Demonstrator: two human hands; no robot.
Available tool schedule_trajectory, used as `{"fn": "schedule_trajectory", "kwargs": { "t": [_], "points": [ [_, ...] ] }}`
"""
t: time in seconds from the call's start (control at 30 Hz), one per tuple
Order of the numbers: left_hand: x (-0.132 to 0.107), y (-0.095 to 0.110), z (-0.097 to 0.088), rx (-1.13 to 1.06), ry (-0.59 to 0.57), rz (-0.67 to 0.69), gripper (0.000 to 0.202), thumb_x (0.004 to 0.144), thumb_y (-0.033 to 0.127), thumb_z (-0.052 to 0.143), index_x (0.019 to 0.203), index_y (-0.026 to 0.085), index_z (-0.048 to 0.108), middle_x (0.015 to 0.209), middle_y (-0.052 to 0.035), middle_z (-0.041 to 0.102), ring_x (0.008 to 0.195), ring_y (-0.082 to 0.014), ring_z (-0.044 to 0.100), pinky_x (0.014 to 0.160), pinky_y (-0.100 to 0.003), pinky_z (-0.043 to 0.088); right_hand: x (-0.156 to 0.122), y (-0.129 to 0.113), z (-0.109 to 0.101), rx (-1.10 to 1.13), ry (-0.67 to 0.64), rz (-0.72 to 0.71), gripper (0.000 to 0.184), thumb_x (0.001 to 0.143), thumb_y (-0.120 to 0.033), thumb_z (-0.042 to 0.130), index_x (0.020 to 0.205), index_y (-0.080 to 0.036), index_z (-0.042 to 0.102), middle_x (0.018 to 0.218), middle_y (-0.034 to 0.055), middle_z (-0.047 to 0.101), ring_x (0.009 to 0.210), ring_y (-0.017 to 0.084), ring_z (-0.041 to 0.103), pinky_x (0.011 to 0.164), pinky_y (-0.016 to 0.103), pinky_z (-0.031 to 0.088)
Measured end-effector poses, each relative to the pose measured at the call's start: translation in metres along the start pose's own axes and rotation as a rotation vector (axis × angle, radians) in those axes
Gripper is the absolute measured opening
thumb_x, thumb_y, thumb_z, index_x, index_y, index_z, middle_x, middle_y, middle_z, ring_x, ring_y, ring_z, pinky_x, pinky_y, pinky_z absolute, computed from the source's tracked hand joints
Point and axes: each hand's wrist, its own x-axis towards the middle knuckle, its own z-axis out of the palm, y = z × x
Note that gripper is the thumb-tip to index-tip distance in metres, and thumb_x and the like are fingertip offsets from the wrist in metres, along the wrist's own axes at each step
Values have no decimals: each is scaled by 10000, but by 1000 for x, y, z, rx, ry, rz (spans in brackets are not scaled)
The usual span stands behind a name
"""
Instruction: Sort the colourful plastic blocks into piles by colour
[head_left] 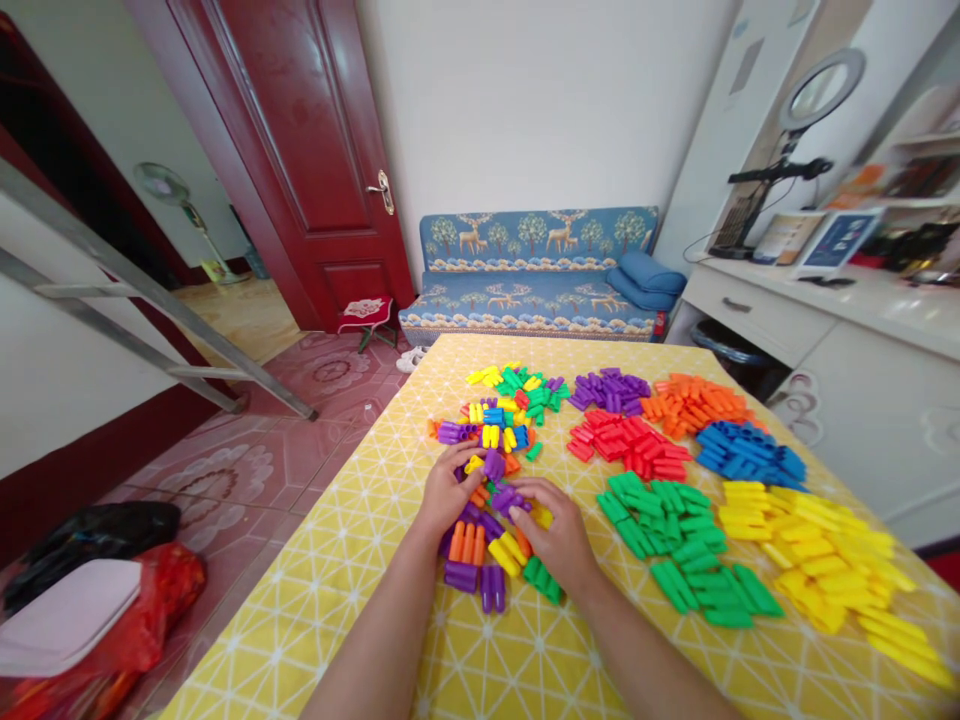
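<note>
My left hand (450, 487) reaches into a mixed heap of colored plastic building blocks, fingers curved with a purple block (493, 464) at their tips. A yellow block (473, 464) shows between its thumb and fingers. My right hand (559, 532) pinches another purple block (508, 498) between thumb and fingers, just right of the left hand. Under and in front of both hands lie orange blocks (467, 544), yellow blocks (508, 553), purple blocks (492, 588) and green blocks (543, 579). Part of the heap is hidden by my hands.
Sorted piles of purple (609, 390), orange (697, 403), red (628, 443), blue (750, 455), green (686, 540) and yellow blocks (829, 560) cover the table's right side. More mixed blocks (491, 412) lie beyond my hands. A yellow patterned tablecloth (322, 610) covers the table.
</note>
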Motion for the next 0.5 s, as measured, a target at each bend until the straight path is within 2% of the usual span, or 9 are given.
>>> {"fn": "schedule_trajectory", "kwargs": {
  "t": [0.23, 0.33, 0.4, 0.5],
  "points": [
    [0, -3, 1, -10, 5, 0, 246, 777, 248, 656, 1014, 235, 723, 1206, -75, 629, 1155, -233, 558, 1057, -426, 384, -3, -3, -2, -75, 38, 46, 102, 788, -246, 604, 861, -205, 662, 865, 48, 684, 856, 210, 613, 808, 352, 480],
    [0, -2, 0, -5, 4, -7, 243, 777, 253, 656, 1010, 232, 722, 1184, -73, 638, 1141, -233, 564, 1052, -420, 390, -3, -5, -3, -92, 18, 20, 91, 789, -248, 606, 851, -214, 664, 842, 40, 685, 839, 207, 608, 829, 363, 467],
    [0, -1, 0, 0, 6, 2, 238, 777, 242, 653, 1004, 226, 723, 1171, -74, 644, 1132, -232, 570, 1051, -413, 393, -2, -5, -3, -99, 8, -16, 97, 787, -239, 611, 867, -227, 664, 861, 33, 689, 858, 207, 608, 871, 378, 452],
    [1, -1, 0, 9, 6, 12, 243, 776, 221, 647, 1008, 217, 720, 1181, -80, 638, 1135, -229, 569, 1055, -410, 389, -2, -7, -4, -97, 15, -94, 129, 785, -224, 614, 906, -241, 657, 1002, 43, 677, 986, 221, 592, 933, 396, 429]
  ]
}}
